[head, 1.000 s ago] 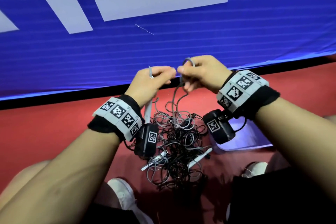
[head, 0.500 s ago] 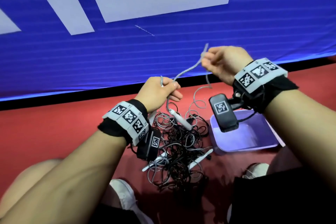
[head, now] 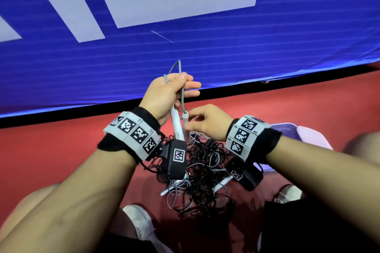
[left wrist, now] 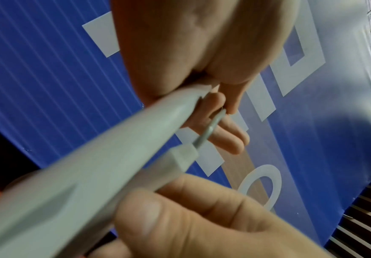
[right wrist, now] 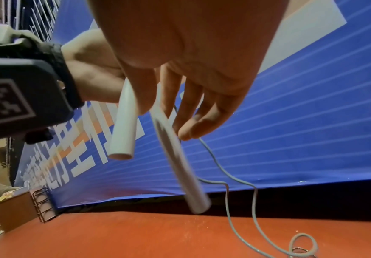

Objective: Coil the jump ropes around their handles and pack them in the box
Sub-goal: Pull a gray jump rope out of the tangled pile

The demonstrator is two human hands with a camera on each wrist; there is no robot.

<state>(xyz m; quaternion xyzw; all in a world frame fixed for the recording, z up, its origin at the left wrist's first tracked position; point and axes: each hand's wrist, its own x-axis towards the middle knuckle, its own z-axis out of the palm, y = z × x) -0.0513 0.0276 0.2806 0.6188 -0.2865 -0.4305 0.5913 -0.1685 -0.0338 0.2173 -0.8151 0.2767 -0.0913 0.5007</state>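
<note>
While left hand [head: 164, 96] grips first white handle [head: 177, 123] upright, right hand [head: 207, 122] pinches second handle [head: 185, 122], parallel, just beside.

White handles [head: 177, 124], grey rope [head: 181, 96] — black-and-grey tangle [head: 202, 172] on red floor [head: 61, 150]; lilac box [head: 308, 133]; blue banner [head: 205, 57] — white lettering, pale stripes.

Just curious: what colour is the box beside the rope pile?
Pale purple box, best seen in the head view.

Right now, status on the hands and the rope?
Left hand grips one white handle plus grey cord. Right hand pinches second handle alongside. Tangled rope pile underneath; purple box not loaded.
</note>
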